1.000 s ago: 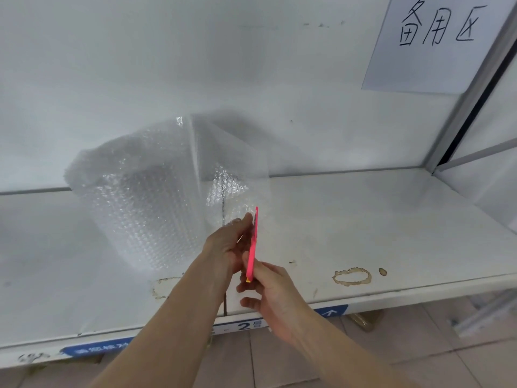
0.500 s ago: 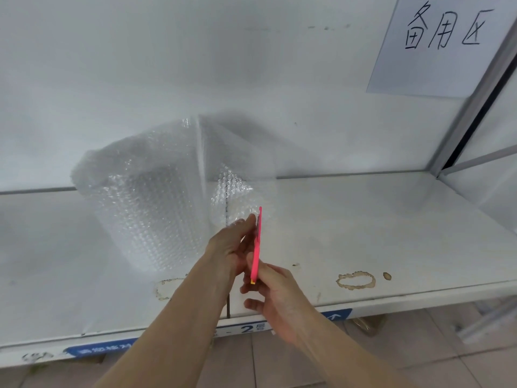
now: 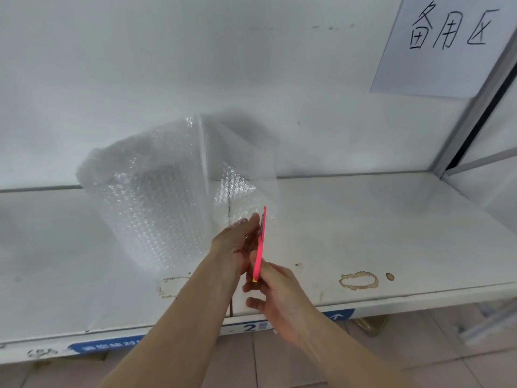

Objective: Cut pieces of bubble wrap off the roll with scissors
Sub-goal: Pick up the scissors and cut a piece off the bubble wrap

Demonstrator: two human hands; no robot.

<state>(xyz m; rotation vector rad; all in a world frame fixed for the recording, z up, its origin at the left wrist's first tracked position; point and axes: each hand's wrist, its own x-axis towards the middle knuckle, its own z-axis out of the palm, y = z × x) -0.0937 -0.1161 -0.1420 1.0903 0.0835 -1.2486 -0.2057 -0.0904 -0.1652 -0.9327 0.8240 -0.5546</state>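
Bubble wrap roll (image 3: 145, 203) upright on white shelf (image 3: 363, 219), left hand (image 3: 237, 242) pinching its loose sheet, right hand (image 3: 277, 292) gripping pink scissors (image 3: 259, 245) edge-on, blade opening unclear

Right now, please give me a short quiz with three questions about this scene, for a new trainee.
1. True or false: the bubble wrap roll stands on the white shelf.
2. Which hand holds the pink scissors? A) left hand B) right hand
3. Fill in: the left hand pinches the loose ____ of bubble wrap.

Key
1. True.
2. B, the right hand grips the handle end.
3. Sheet; it hangs off the roll, and the scissors point up along it.
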